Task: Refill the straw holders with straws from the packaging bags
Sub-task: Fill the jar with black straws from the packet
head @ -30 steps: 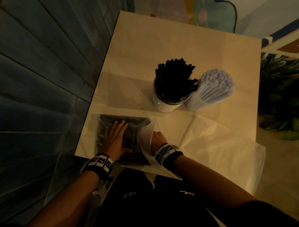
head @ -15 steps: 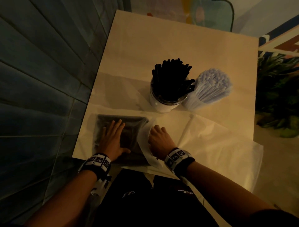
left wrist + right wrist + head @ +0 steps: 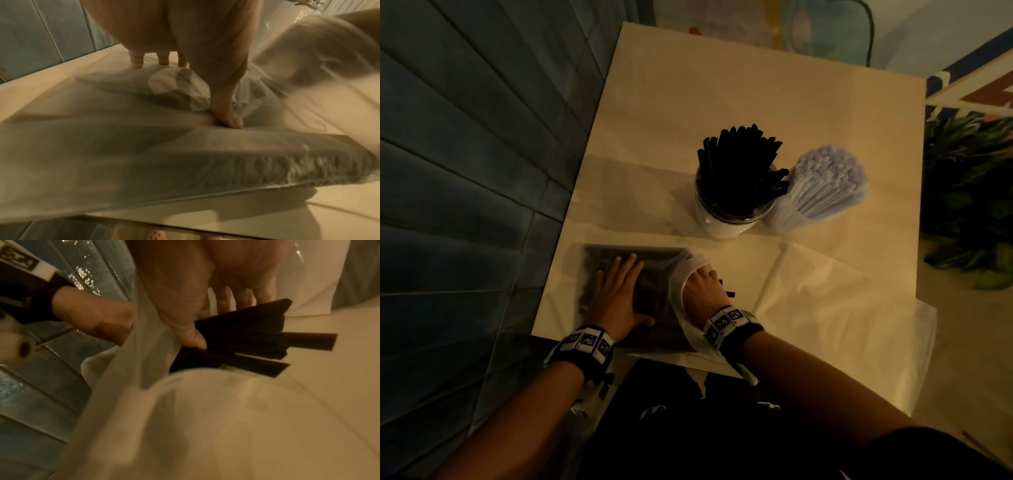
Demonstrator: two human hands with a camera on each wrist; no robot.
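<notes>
Well along: black holder and pale holder standing packed, more still bagged; left hand flat, pinning packaging bag at near table edge, right hand clamped on black straws at its mouth

A wall of dark blue tiles runs along the left edge of the pale desk. Green plants sit past the right edge.
</notes>
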